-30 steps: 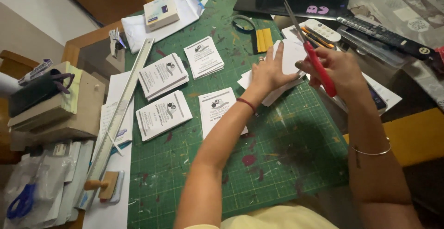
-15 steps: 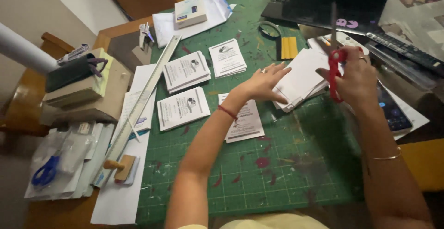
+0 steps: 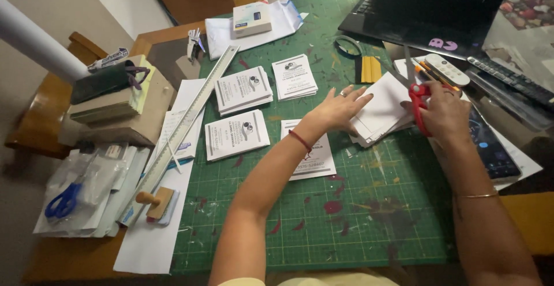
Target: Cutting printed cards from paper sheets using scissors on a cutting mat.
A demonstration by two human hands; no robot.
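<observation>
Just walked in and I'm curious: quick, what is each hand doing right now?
Left hand: open, fingers spread flat on the stack of white paper.
Right hand: closed around the red scissors, blades pointing up.

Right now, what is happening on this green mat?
A person's left hand presses on a stack of white paper sheets lying on the green cutting mat. The right hand holds red-handled scissors, blades pointing away, at the stack's edge. Small stacks of printed cards lie to the left, beside a long ruler.
</observation>
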